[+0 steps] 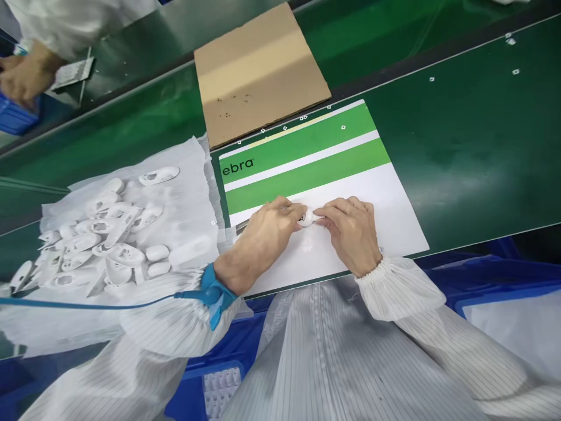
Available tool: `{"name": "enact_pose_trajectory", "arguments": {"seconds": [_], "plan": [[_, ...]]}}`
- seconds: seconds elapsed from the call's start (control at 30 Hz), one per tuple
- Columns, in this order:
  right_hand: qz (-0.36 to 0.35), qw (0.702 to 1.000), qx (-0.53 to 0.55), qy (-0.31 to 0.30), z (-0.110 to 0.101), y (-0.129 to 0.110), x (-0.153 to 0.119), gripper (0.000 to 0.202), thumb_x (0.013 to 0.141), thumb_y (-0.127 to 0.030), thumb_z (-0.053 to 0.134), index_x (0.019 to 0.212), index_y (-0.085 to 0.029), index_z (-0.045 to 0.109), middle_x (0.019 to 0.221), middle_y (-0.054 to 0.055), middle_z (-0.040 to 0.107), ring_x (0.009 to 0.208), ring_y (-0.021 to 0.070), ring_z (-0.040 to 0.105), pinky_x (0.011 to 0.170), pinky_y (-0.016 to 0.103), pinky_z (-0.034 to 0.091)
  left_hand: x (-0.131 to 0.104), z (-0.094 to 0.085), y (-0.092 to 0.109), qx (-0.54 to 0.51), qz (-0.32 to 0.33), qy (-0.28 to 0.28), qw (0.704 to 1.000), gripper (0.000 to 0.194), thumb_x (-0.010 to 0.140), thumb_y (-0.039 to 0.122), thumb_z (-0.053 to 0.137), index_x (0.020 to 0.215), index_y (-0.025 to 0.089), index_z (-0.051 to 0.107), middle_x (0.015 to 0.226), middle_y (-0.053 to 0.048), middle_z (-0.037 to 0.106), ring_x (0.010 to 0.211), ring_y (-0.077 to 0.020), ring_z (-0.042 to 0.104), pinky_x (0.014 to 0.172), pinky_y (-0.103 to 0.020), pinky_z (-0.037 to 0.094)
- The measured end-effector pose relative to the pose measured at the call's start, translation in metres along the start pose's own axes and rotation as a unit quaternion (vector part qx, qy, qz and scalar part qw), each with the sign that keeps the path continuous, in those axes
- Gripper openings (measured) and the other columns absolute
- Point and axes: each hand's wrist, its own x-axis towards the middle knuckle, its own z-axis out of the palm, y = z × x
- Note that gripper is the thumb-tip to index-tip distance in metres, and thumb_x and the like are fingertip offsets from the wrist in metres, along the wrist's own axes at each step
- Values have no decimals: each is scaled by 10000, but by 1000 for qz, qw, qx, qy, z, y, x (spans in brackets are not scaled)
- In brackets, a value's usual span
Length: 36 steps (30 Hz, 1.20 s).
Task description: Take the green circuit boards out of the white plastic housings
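Observation:
Between both hands, over the white part of a green-striped board (302, 158), is a small white plastic piece (308, 217) with a dark mark on it. My left hand (274, 228) grips its left end with thumb and fingers, and a blue wrist strap (214, 292) circles that wrist. At the other end, my right hand (350, 225) pinches the piece between thumb and fingertips. The fingers cover much of it. Off to the left, a pile of white plastic shells (118, 234) with cut-out openings lies on a white foam sheet (184, 193).
A cardboard sheet (263, 70) lies beyond the board. Tiny white squares (343, 127) are scattered over the board and the green table (473, 140). Blue bins (517, 286) stand below the near edge. At the upper left, another person's hand (28, 76) is beside a blue box (17, 114).

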Motion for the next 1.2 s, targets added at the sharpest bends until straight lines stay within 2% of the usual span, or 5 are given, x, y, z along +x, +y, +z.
{"name": "enact_pose_trajectory", "arguments": {"seconds": [0.23,0.57,0.9,1.03,1.2], "plan": [[-9,997,-67,-46,-1,-9,5,134,919,-130,588,898,-193,704,893,37,680,864,203,491,766,356,281,11,-11,19,108,42,-62,991,134,930,82,530,921,77,663,833,-107,692,909,-261,599,587,-322,445],[-21,990,-111,-78,-5,-14,4,192,949,-102,484,992,-173,658,955,96,658,951,245,487,783,380,298,0,12,6,36,25,31,999,257,957,364,546,1121,180,617,1092,-64,681,903,-235,530,708,-353,501],[-7,975,-189,-116,-3,-28,15,294,902,-4,368,832,-145,618,829,140,605,828,259,465,718,386,288,17,-3,26,101,56,-62,991,228,892,5,451,859,84,663,857,-129,671,930,-288,574,667,-372,480],[-7,980,-150,-132,-7,-20,14,238,924,-52,422,918,-138,644,908,135,632,891,264,503,729,380,281,7,6,15,-9,18,-13,1000,165,938,163,541,1036,111,663,942,-93,690,946,-252,568,731,-346,503],[42,988,-36,-146,-13,-3,16,200,906,-105,516,951,-210,680,926,56,662,887,223,532,730,358,287,-18,12,-11,-166,-39,56,984,356,944,247,576,1299,235,582,1202,-26,675,1052,-201,569,905,-334,506]]}}
